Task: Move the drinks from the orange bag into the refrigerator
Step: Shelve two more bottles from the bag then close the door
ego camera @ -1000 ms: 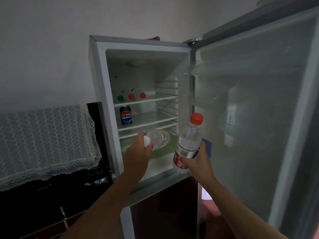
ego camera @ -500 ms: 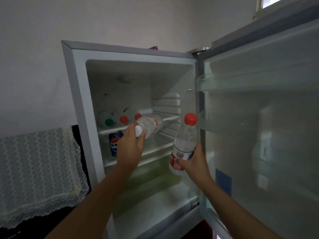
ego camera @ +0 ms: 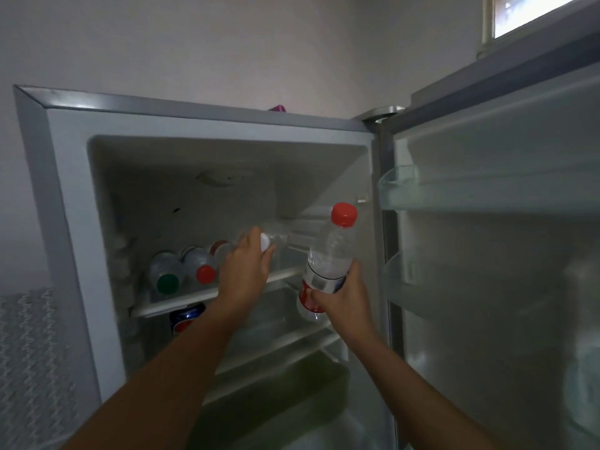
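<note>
The refrigerator (ego camera: 65, 196) stands open in front of me. My left hand (ego camera: 243, 271) grips a clear bottle with a white cap (ego camera: 276, 238) by its neck, lying sideways over the top shelf (ego camera: 181, 300). Upright in my right hand (ego camera: 344, 297) is a clear water bottle with a red cap (ego camera: 331, 251), just outside the shelf's right end. A green-capped bottle (ego camera: 167, 280) and a red-capped bottle (ego camera: 204, 271) lie on that shelf; a third one's red cap (ego camera: 218, 245) shows behind my left hand. The orange bag is out of view.
A blue cola can (ego camera: 186, 318) stands on the shelf below. The open door (ego camera: 487, 254) with clear racks fills the right side. A lace-covered surface (ego camera: 29, 352) lies left of the fridge. A small purple thing (ego camera: 277, 108) sits on the fridge top.
My left hand has lifted the white-capped bottle from the lower shelf up to the top shelf and pushed it further in. The view has moved closer; my right hand still holds its bottle upright.
</note>
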The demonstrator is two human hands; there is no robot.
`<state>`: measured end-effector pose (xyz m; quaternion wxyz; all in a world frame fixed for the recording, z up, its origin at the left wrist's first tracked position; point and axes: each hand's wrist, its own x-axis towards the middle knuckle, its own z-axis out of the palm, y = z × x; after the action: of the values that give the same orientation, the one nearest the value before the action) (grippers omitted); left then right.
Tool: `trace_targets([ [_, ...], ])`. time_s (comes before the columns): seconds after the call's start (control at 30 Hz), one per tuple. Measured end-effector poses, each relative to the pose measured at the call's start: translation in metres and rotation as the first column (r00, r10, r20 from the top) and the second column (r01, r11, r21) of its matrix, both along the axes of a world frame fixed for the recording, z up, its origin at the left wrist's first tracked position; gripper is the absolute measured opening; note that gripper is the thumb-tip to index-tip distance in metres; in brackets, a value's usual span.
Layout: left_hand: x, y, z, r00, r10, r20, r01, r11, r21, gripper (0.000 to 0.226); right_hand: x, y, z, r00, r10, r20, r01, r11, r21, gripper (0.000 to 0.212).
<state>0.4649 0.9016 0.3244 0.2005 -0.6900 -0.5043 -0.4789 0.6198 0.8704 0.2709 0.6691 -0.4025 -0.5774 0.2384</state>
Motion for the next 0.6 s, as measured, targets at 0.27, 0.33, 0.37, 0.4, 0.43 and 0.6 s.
trace_targets([
  [0.27,-0.018,0.043,-0.009,0.979,0.146,-0.143,-0.145,0.989,0.014,0.026,-0.003,0.047,0.019,0.999,0.014,-0.037,-0.010,0.996,0.084,0.067],
  [0.33,-0.020,0.050,-0.012,0.955,0.197,-0.222,-0.194,0.980,0.035,0.026,-0.006,0.054,0.021,0.998,0.014,-0.062,-0.007,0.993,0.114,0.064],
  [0.37,-0.021,0.055,-0.013,0.932,0.235,-0.275,-0.227,0.972,0.060,0.027,-0.007,0.057,0.021,0.997,0.018,-0.073,-0.009,0.993,0.122,0.063],
  [0.4,-0.020,0.057,-0.013,0.904,0.277,-0.325,-0.264,0.961,0.084,0.029,-0.009,0.060,0.022,0.996,0.022,-0.081,-0.012,0.992,0.129,0.063],
  [0.43,-0.019,0.059,-0.013,0.877,0.315,-0.362,-0.297,0.949,0.106,0.031,-0.011,0.065,0.022,0.996,0.025,-0.083,-0.013,0.991,0.134,0.065],
  [0.6,-0.018,0.064,-0.012,0.816,0.391,-0.427,-0.376,0.919,0.123,0.030,-0.018,0.085,0.019,0.995,0.059,-0.080,-0.048,0.990,0.132,0.066],
])
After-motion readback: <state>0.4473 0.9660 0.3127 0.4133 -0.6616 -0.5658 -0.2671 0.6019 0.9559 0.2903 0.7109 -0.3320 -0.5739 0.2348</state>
